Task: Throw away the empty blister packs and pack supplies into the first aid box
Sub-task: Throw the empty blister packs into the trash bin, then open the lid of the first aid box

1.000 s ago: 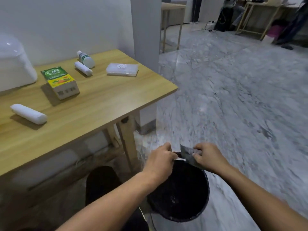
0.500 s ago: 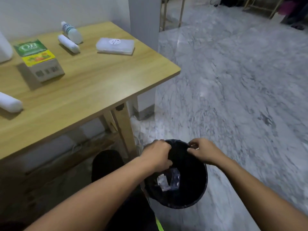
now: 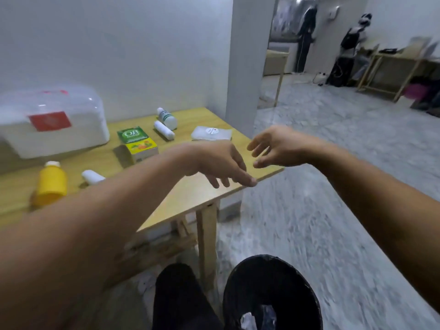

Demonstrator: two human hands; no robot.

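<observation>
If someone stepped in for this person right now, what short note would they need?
Left hand and right hand: both open and empty, raised over the table corner.
Done: blister packs lie in the black bin on the floor.
Left: the first aid box is shut; the yellow bottle, green carton, two white rolls, small white bottle and clear flat pack need packing.

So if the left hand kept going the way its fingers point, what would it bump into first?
Probably the wooden table. The left hand hangs empty, with its fingers drooping toward the table's front corner, and nothing shows between them. Depth is hard to judge, so they might slip just past the edge.
</observation>
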